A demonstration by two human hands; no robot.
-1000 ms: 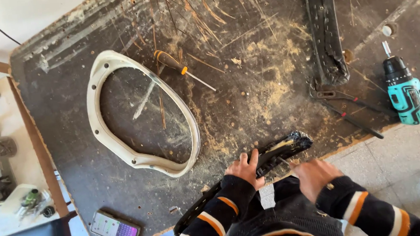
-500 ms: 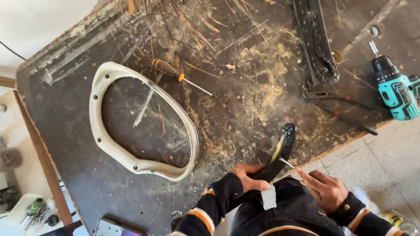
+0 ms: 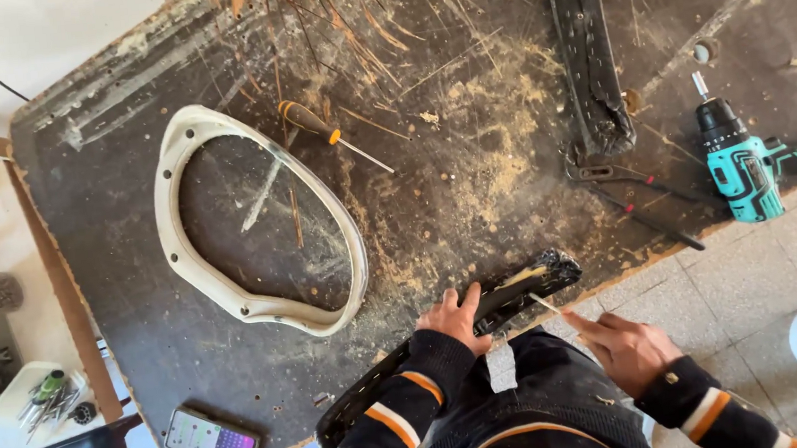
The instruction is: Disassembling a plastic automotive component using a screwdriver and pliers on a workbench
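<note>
My left hand (image 3: 455, 317) presses down on a long black curved strip (image 3: 517, 290) that lies along the near edge of the dark, scratched workbench (image 3: 470, 171). My right hand (image 3: 621, 347) is just off the bench edge, pinching a thin pale stick (image 3: 545, 303) whose tip touches the strip near its ragged right end. Both sleeves are black with orange and white stripes. The strip's lower part (image 3: 356, 412) runs down to the left under my forearm.
A cream oval ring frame (image 3: 195, 268) lies left of centre. An orange-handled screwdriver (image 3: 320, 126) lies above it. A second black strip (image 3: 588, 48) and pliers (image 3: 628, 192) lie upper right, a teal cordless drill (image 3: 740, 169) at the right edge, a phone (image 3: 212, 441) lower left.
The strip has been turned and now lies flatter along the bench edge. My right hand has moved from beside my left to the right, now holding the thin stick to the strip.
</note>
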